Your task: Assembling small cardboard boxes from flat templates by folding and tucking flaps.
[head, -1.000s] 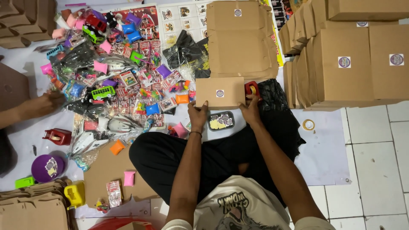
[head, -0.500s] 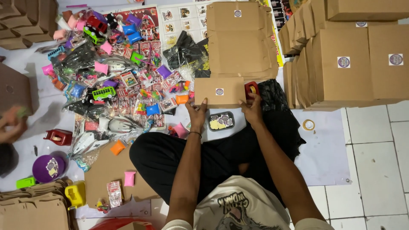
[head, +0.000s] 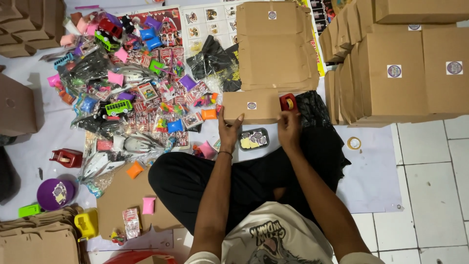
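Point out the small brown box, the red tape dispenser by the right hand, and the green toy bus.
small brown box [head: 251, 106], head view, front face.
red tape dispenser [head: 288, 102], head view, top.
green toy bus [head: 118, 107], head view, side.

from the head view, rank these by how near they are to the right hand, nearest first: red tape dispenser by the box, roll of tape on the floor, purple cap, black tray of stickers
1. Red tape dispenser, just above the right hand, beside the brown box.
2. Black tray of stickers, just to its left.
3. Roll of tape, off to its right on the floor.
4. Purple cap, far left.

The first two are close, though the dispenser looks nearer.
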